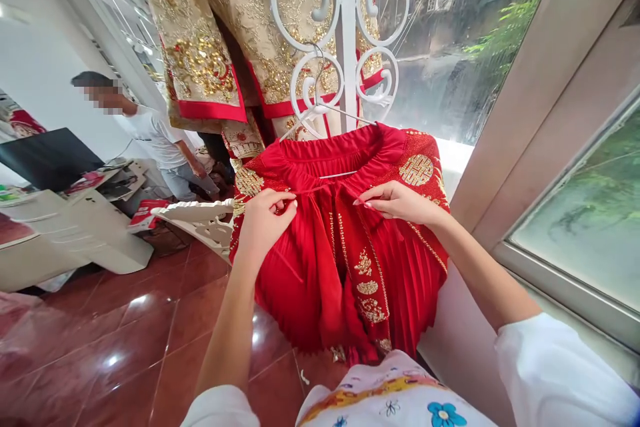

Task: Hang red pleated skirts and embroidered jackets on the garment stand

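A red pleated skirt (305, 267) with gold embroidery hangs from a white hanger (320, 110) on a white scrollwork stand (347, 47). My left hand (264, 217) pinches the skirt's waistband at its front left. My right hand (395, 203) pinches the waistband a little to the right. A thin red band of the waist runs between both hands. A gold and red embroidered robe (215, 40) hangs behind the stand.
A person in a white shirt (160, 143) bends over at the left, beside a white desk (75, 227) with a dark monitor (47, 157). A large window (450, 33) is behind the stand. The floor is glossy red tile (125, 333).
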{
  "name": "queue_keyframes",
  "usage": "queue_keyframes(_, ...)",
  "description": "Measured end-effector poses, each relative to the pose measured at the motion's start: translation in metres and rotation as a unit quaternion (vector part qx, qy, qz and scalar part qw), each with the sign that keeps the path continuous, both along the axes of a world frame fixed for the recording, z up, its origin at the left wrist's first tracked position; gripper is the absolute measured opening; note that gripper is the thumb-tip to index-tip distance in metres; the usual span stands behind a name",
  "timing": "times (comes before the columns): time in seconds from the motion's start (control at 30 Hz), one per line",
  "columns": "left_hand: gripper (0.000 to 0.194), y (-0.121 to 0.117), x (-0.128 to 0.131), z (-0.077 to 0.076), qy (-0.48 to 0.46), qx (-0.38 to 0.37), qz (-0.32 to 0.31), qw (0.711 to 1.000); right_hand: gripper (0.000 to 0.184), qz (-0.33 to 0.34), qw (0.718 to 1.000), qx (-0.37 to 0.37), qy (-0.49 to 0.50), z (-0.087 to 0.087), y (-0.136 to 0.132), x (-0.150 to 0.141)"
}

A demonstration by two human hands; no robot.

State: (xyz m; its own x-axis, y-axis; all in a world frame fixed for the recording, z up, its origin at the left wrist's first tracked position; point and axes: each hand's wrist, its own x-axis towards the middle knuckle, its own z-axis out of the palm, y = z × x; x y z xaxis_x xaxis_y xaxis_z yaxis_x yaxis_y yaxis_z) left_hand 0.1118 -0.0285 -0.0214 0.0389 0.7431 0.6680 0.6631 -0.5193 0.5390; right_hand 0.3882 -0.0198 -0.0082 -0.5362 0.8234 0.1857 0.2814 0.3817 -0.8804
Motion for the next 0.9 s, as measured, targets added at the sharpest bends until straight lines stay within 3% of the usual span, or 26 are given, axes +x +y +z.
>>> queue_keyframes(0.1,0.015,0.009,0.022,0.003,-0.021,0.134,0.115,0.984,0.036,0.017,0.998,0.029,0.045,0.004,0.007,-0.006)
queue_keyframes(0.2,0.009,0.021,0.048,0.005,-0.122,0.186,0.115,0.968,0.037,-0.027,0.991,0.090,0.091,0.000,0.014,-0.020)
queue_keyframes(0.3,0.008,0.027,0.063,0.007,-0.202,0.109,0.004,0.973,0.040,-0.081,0.979,0.172,0.079,-0.009,0.021,-0.034)
queue_keyframes(0.43,0.016,0.027,0.066,0.007,-0.213,-0.037,-0.130,0.968,0.037,-0.149,0.940,0.307,0.007,-0.020,0.028,-0.044)
queue_keyframes(0.63,0.012,0.028,0.066,0.004,-0.208,-0.062,-0.138,0.966,0.037,-0.171,0.889,0.403,-0.132,-0.025,0.031,-0.047)
queue_keyframes(0.9,0.011,0.031,0.079,-0.009,-0.275,-0.071,-0.135,0.949,0.039,-0.205,0.857,0.432,-0.192,-0.027,0.030,-0.052)
